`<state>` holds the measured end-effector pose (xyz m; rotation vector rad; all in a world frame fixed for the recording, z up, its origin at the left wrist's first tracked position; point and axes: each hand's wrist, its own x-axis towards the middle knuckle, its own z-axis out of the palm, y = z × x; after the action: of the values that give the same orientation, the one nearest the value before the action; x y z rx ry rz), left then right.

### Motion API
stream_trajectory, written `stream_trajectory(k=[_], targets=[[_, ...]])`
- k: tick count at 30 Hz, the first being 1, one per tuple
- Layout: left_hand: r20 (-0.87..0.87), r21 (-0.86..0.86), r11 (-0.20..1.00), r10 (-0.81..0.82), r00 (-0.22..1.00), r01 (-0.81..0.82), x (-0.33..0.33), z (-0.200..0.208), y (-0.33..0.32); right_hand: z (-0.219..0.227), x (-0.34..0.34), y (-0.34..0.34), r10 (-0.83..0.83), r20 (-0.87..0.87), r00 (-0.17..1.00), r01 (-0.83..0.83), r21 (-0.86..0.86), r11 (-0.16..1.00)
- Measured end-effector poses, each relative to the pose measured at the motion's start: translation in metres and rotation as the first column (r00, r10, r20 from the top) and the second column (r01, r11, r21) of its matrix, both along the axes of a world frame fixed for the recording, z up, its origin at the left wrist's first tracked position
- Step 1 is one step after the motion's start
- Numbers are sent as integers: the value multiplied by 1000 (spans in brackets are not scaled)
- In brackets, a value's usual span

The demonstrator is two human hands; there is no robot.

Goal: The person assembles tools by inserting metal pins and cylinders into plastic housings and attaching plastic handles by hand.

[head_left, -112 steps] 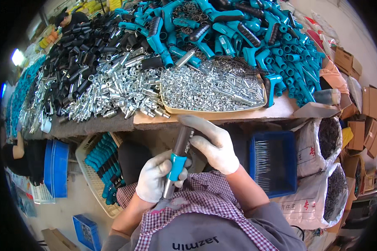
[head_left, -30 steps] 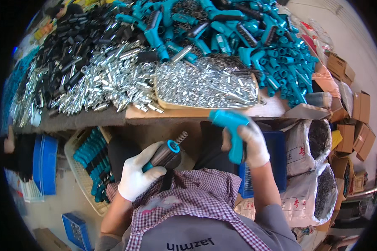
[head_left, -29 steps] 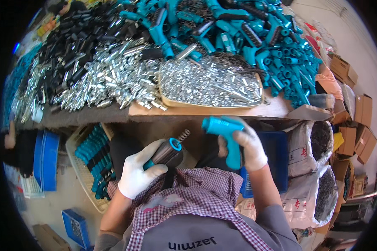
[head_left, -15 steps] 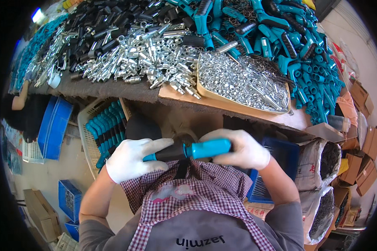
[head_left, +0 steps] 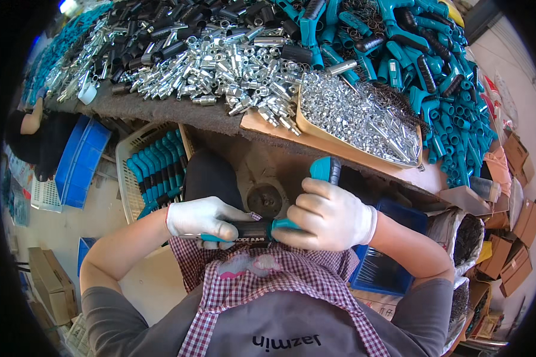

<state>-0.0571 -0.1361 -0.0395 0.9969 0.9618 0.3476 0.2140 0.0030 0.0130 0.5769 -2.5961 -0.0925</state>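
Left hand (head_left: pixel 198 218): fingers grasping black barrel (head_left: pixel 251 231); right hand (head_left: pixel 327 217): fingers clenching teal handle (head_left: pixel 320 169); you're seemingly joining both, next likely needing firm pressure

Teal handle (head_left: pixel 320 169), black cylinder (head_left: pixel 253 229), white gloves (head_left: pixel 333 217), maroon-and-white checked apron (head_left: pixel 304 279), grey shirt (head_left: pixel 414 312), blue crate (head_left: pixel 393 278).

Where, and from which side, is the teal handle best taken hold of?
Probably the middle of the teal handle, from the right: it juts up the picture past the right hand, while the black barrel and left hand take up the left side.
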Motion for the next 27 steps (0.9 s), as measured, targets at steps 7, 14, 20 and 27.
stream_trajectory(k=[7,14,20,27], targets=[[-343,733,667,197,919,130,10,16,-3,-22,15,-9,-108,468,877,452,-729,513],[-743,646,291,452,494,705,15,59,7,-25,18,-17,359,502,787,617,-625,-478],[-744,668,519,432,511,533,16,55,11,-6,2,-17,239,620,747,660,-651,-374],[-752,648,609,420,508,457,24,13,-9,-6,5,-22,-292,149,945,100,-979,-176]])
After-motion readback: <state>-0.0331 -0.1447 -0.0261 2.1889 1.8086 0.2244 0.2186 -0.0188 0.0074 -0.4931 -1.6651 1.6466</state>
